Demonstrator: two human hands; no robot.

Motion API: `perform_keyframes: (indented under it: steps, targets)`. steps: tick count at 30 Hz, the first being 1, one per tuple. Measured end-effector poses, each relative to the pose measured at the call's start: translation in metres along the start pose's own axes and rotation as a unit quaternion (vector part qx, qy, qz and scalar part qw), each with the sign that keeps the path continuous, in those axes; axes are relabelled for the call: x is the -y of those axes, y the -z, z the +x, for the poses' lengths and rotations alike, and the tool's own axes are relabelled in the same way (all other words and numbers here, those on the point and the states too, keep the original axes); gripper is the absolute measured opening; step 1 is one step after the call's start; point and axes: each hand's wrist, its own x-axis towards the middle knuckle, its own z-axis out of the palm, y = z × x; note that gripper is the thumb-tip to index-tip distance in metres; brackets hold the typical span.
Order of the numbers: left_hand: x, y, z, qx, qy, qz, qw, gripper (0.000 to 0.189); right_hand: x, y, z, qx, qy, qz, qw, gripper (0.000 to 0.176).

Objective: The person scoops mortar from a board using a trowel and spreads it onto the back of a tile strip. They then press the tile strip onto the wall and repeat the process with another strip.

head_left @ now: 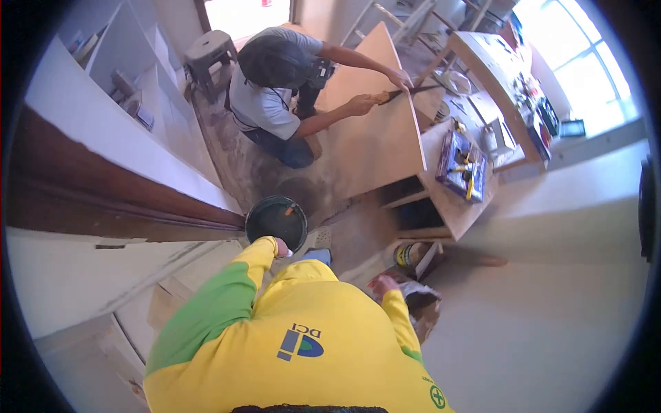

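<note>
My left hand point(281, 248) is closed at the near rim of a dark bucket point(253, 237). Something small and white shows at its fingers, but I cannot make out what it is. Inside the bucket lies a small object with an orange part point(290, 209). On the other side, my right hand point(385, 286) is at the top edge of a crumpled paper bag point(428, 318) with a dark opening, and its fingers look closed on that edge. Just beyond the bag is a round tin with a yellow-and-black label point(407, 255).
A co-worker point(265, 103) crouches ahead, with a handsaw point(403, 93) at the edge of a large wooden board point(372, 148). A boxed tool set point(463, 167) lies on a wooden cabinet point(460, 213) at right. A grey stool point(210, 55) stands far left, near white shelves point(127, 51).
</note>
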Motion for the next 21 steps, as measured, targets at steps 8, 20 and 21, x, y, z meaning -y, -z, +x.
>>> perform_keyframes:
  steps: [8, 20, 21]
  targets:
    - [-0.036, 0.152, -0.016, -0.13, 0.013, -0.205, 0.97, 0.051, -0.054, 0.104, -0.023, 0.051, -0.141, -0.372, 0.916, 0.027]
    - [-0.013, 0.076, -0.007, -0.14, 0.087, -0.254, 0.953, 0.034, 0.161, 0.195, 0.191, 0.104, 0.187, -0.399, 0.891, 0.03]
    - [-0.005, 0.061, 0.002, -0.124, 0.12, -0.27, 0.947, 0.031, 0.207, 0.194, 0.204, 0.053, -0.009, -0.325, 0.944, 0.03]
